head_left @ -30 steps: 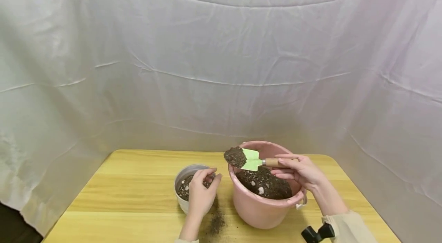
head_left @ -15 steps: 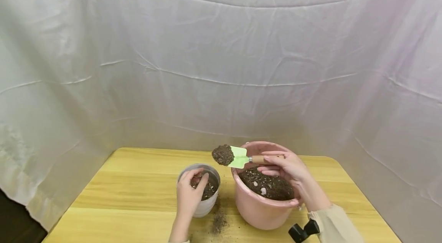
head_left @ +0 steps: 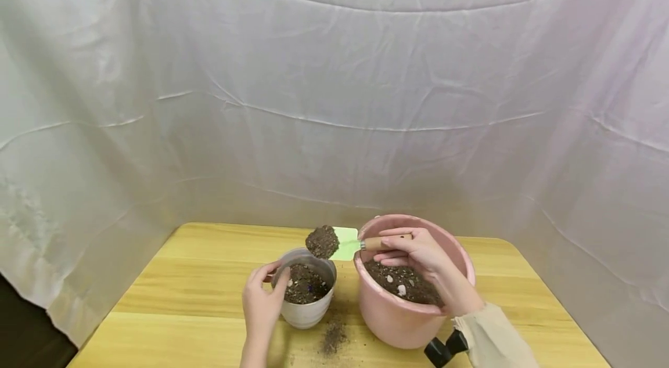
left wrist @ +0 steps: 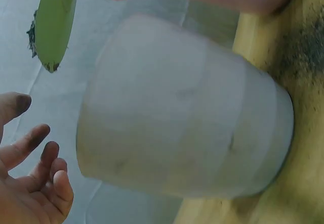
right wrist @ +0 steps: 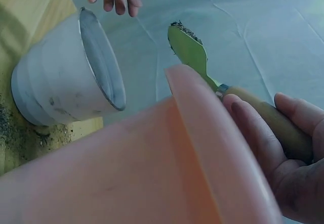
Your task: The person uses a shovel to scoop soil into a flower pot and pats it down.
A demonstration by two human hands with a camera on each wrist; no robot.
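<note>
Green trowel (head_left: 345, 243): wooden handle, blade level, heaped with dark soil at its tip, held above the far rim of the white pot (head_left: 308, 313). White pot: ribbed, upright on the surface, partly filled with dark soil flecked white. Pink bucket (head_left: 397, 321): upright, just right of the pot, holding dark soil with pale lumps.

The person works bare-handed, with no gloves or rings showing on the left hand (head_left: 261, 305) or the right hand (head_left: 418, 252). A loose beige sleeve (head_left: 493, 339) covers the right forearm to the wrist, and a small black camera mount (head_left: 441, 349) with two rounded knobs sits beside its cuff. The left hand's fingers (left wrist: 30, 143) are smudged dark at the tips.
</note>
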